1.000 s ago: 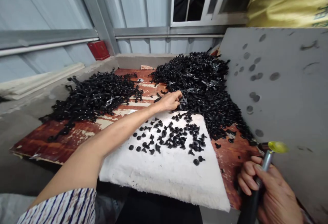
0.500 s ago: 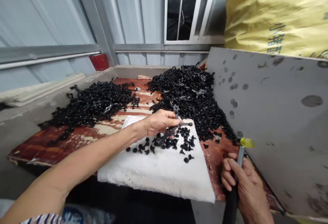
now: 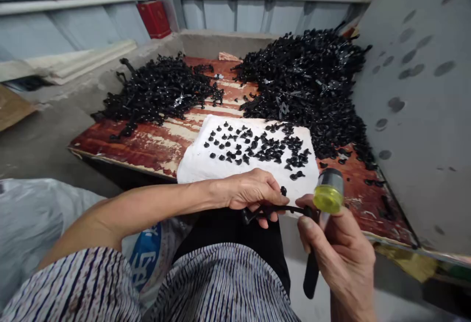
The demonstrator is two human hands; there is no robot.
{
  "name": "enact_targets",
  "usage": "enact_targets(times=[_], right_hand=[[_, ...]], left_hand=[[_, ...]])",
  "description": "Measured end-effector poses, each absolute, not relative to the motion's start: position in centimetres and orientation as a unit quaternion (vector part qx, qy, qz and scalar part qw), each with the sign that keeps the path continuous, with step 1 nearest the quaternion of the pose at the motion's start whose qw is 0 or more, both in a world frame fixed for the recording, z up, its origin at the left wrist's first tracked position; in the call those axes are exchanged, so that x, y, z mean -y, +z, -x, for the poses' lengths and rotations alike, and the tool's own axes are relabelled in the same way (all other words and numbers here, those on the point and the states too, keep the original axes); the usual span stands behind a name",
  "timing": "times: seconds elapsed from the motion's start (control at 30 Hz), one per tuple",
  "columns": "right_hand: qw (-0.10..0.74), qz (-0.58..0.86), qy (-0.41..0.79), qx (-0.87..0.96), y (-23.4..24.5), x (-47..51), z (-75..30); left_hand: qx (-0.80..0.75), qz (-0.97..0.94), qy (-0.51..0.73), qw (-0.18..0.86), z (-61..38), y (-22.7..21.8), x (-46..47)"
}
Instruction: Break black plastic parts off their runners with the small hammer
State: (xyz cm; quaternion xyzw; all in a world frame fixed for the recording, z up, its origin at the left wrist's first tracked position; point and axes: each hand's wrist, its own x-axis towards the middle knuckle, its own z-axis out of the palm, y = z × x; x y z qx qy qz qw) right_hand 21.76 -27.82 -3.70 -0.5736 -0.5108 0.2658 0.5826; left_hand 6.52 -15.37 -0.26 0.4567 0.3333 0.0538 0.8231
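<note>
My left hand [image 3: 253, 192] grips a black plastic strip [image 3: 279, 210] close to my body, just below the near edge of the white pad [image 3: 206, 167]. My right hand [image 3: 340, 243] holds a small mallet [image 3: 327, 194] with a yellow face and black handle, its head right beside the strip's end. Several small black round pieces [image 3: 257, 147] lie scattered on the pad. A large heap of black strips [image 3: 309, 81] sits behind the pad on the right, and a smaller heap [image 3: 158, 91] lies at the back left.
A worn red board [image 3: 140, 143] carries the pad and heaps. A grey panel [image 3: 423, 116] leans along the right side. A red box [image 3: 154, 17] stands on the ledge at the back. A grey sack [image 3: 33, 214] lies at my left.
My left hand picked a strip from the right heap and drew it back over the pad to my lap. My right hand raised the mallet toward the strip. The view tilted down.
</note>
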Motion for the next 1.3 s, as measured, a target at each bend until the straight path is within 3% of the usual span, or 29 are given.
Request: enact_targets(times=[0.27,0.43,0.5,0.63,0.77,0.93,1.07,1.3], right_hand=[[0.543,0.533,0.216,0.612,-3.4,27.5,-20.0],[0.608,0.563,0.312,0.465,-3.4,27.5,-18.9],[0.651,0.558,0.358,0.371,-3.2,27.1,-18.8],[0.703,0.521,0.404,0.264,-2.7,26.0,-18.8],[0.706,0.517,0.413,0.252,-3.0,25.5,-18.2],[0.686,0.518,0.439,0.261,-3.8,26.0,-16.6],[0.670,0.520,0.446,0.285,-4.0,26.6,-16.4],[0.630,0.540,0.445,0.337,-3.2,26.3,-17.2]], left_hand=[[-0.302,-0.404,-0.004,0.863,-5.2,-1.9,16.6],[-0.223,-0.393,-0.029,0.892,-3.7,-2.5,15.3],[-0.212,-0.412,0.019,0.886,-2.9,-2.5,14.9],[-0.253,-0.508,0.230,0.791,-2.1,-2.6,16.1],[-0.272,-0.569,0.360,0.688,-3.0,-2.9,19.0],[-0.304,-0.490,0.462,0.673,-4.7,-3.4,20.3],[-0.320,-0.449,0.453,0.700,-4.4,-3.2,20.1],[-0.320,-0.566,0.286,0.704,-2.6,-2.8,20.5]])
